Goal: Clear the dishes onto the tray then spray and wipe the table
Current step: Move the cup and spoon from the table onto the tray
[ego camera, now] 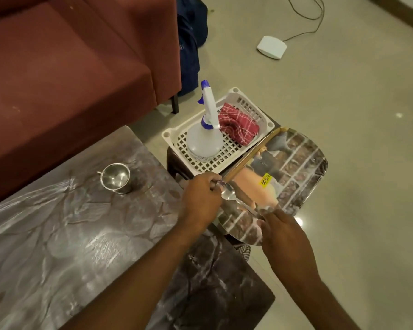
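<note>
Head view: two bare hands meet over the near edge of a printed tray (pixel 296 163). The left hand (pixel 200 198) pinches the bowl end of a shiny spoon (pixel 229 195). The right hand (pixel 281 234) is curled around the other end of the spoon and seems to touch the tray edge too. The spoon lies just above the tray, which has a brick picture and a yellow sticker (pixel 265 179) on it. Nothing else sits on the tray.

Beside the tray is a white basket (pixel 248 101) with holes in it. Inside the basket stands a clear spray bottle (pixel 204 139) with a white and blue top. A red checked cloth (pixel 239 127) is bunched up next to the bottle, touching it.

On the dark marble table (pixel 81 234) stands one steel cup (pixel 116 178), upright and empty inside. It is well apart from the hands.

A red sofa (pixel 69 67) is behind the table. A white box (pixel 271 47) with a wire lies on the floor (pixel 343 91).
</note>
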